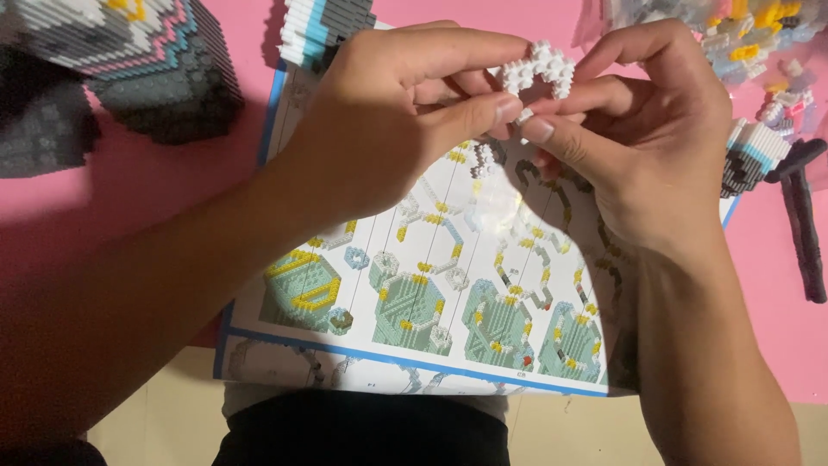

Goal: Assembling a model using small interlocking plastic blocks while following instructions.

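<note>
From the head camera, both hands meet above a printed instruction sheet [414, 285], glossy paper with a blue border and drawn building steps in pale green, yellow and grey. Between them sits a small white brick piece [541, 71], a knobbly, arch-like cluster of tiny studded plastic blocks. The left hand [405, 112] curls over from the left, its thumb and forefinger pinched together against the lower edge of the piece. The right hand [647, 129] comes in from the right, its fingertips closed on the same piece from the other side; whether a loose single block sits between the two thumbs is hard to tell, as the fingers cover that spot. The sheet lies on a smooth pink mat [155, 190]. At the upper left stands a large stepped brick model [138, 60], ridged layers of dark grey, pink, pale blue and white. At the upper right lie clear bags of loose bricks [750, 34], and beside them a small striped brick part [750, 155] and a dark grey tool [802, 224] with a long handle.
</note>
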